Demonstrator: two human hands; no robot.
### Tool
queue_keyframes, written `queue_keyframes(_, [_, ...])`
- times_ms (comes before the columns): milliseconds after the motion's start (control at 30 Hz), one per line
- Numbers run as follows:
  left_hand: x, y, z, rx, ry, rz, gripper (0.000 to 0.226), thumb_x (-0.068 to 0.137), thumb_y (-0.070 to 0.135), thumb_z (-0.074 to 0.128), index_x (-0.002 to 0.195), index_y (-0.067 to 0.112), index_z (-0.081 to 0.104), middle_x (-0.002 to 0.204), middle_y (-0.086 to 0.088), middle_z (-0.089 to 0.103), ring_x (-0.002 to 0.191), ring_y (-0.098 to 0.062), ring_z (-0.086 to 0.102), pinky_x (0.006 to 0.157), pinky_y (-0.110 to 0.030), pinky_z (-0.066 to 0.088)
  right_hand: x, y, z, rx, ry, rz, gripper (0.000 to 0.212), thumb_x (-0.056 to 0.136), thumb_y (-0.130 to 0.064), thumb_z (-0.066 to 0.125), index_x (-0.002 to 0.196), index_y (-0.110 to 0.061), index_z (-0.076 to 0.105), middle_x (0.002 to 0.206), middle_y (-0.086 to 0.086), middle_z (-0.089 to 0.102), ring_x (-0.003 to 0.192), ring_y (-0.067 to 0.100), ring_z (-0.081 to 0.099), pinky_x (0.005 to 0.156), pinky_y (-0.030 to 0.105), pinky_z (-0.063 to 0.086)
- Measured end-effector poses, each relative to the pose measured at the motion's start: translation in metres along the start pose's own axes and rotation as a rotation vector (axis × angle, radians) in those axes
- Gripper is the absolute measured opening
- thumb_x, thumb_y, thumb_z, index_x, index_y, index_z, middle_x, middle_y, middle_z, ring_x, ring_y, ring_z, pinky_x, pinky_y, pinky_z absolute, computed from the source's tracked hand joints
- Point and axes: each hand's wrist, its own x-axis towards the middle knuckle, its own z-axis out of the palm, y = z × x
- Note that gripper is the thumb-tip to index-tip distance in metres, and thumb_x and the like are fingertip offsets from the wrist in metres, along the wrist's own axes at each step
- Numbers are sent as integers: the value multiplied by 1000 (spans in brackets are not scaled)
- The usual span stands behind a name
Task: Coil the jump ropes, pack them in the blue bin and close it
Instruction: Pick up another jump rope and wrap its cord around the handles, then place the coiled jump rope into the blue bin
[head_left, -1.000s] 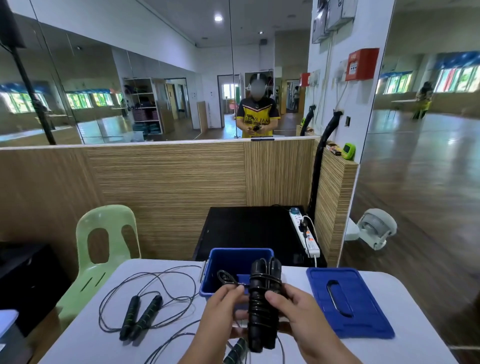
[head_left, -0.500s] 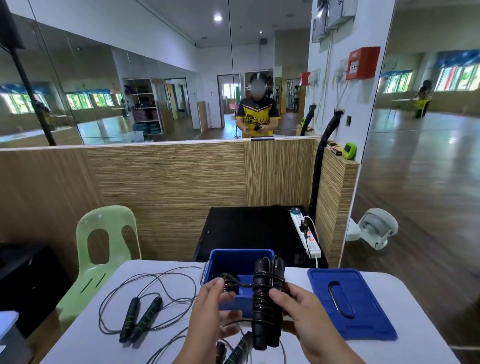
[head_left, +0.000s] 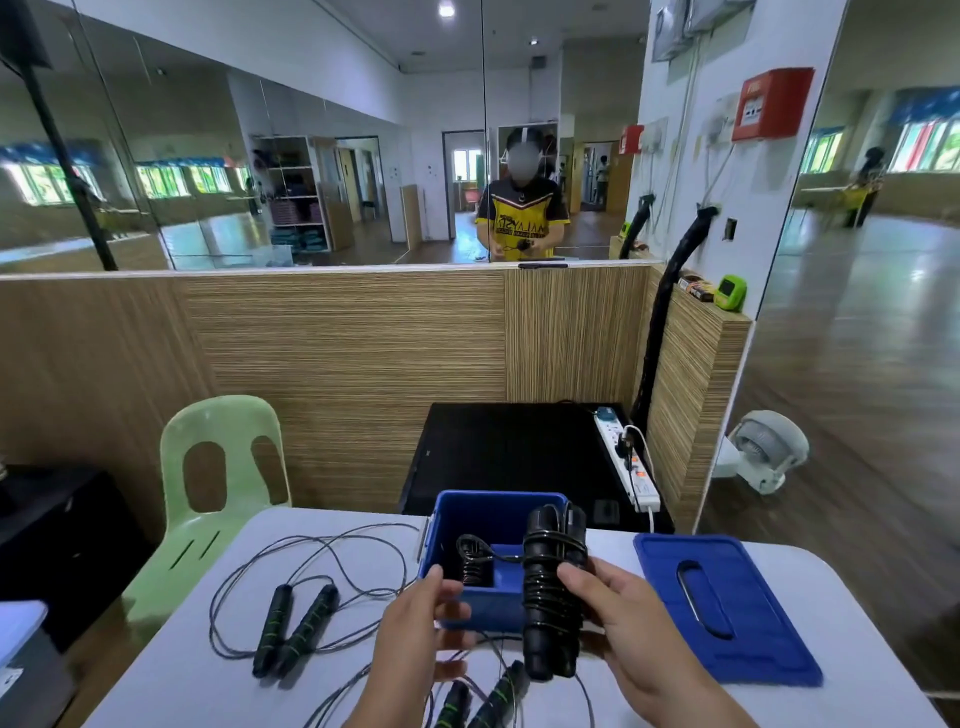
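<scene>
My right hand (head_left: 639, 629) grips a coiled black jump rope (head_left: 550, 587), its two handles upright and wound with cord, just in front of the open blue bin (head_left: 498, 501). A short loose end of that rope (head_left: 474, 561) loops left over the bin's near edge. My left hand (head_left: 415, 634) is curled just below it and seems to pinch it. Left of the bin on the table, an uncoiled rope lies spread out with its handles (head_left: 296, 629) side by side. Under my hands is another loose rope (head_left: 483, 696). The blue lid (head_left: 763, 639) lies flat to the right.
The white table (head_left: 182, 675) ends near the lid on the right. A green plastic chair (head_left: 223, 467) stands at its left. Behind the bin is a black cabinet (head_left: 519, 447) with a power strip (head_left: 628, 462). A fan (head_left: 769, 447) sits on the floor.
Both hands have carried the coiled rope forward to the bin. The loose end has moved from in front of the bin to over its near edge.
</scene>
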Motion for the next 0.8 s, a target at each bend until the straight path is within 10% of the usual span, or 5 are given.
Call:
queue_keyframes(433, [135, -21, -54, 359, 61, 176, 17, 86, 27, 73, 70, 25, 72, 69, 6, 73, 72, -21, 68, 69, -38, 53, 75, 9, 35, -21, 142, 71, 17, 95, -17, 66, 105, -9, 78, 103, 20, 76, 84, 29, 71, 78, 42, 52])
queue_keyframes(800, [209, -18, -28, 678, 70, 392, 50, 80, 36, 83, 121, 23, 59, 101, 8, 50, 104, -24, 60, 88, -38, 49, 132, 23, 45, -40, 255, 140, 19, 95, -18, 68, 109, -6, 74, 94, 8, 79, 78, 19, 75, 64, 29, 58])
